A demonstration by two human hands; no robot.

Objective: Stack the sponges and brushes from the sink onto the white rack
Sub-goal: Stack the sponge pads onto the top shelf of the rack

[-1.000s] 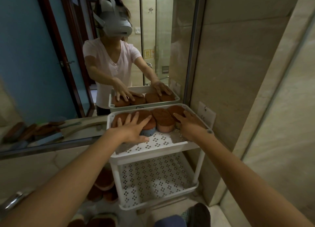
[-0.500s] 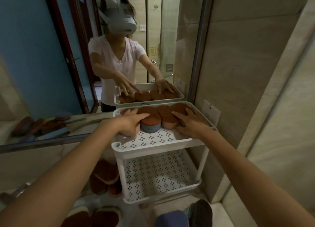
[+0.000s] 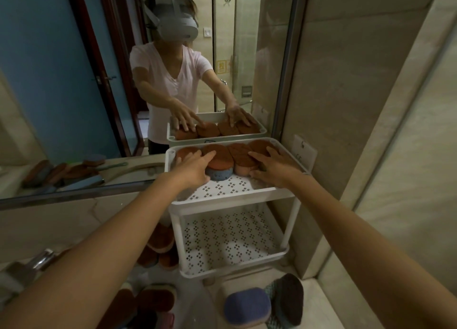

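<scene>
The white rack stands against the mirror, with a row of brown-topped sponges along the back of its top shelf. My left hand lies between the leftmost sponge and the blue-bottomed sponge. Its index finger lies straight across the blue-bottomed sponge's top and its thumb touches the front. My right hand rests with straight fingers on the rightmost sponge, thumb against the peach sponge.
More sponges lie low in the sink left of the rack. A blue sponge and a dark scrubber lie in front of it. A chrome tap is at the left, the rack's lower shelf below, and a stone wall close on the right.
My left hand has gone from lying spread over the two left sponges to pointing across the blue-bottomed one. My right hand stays on the right sponges.
</scene>
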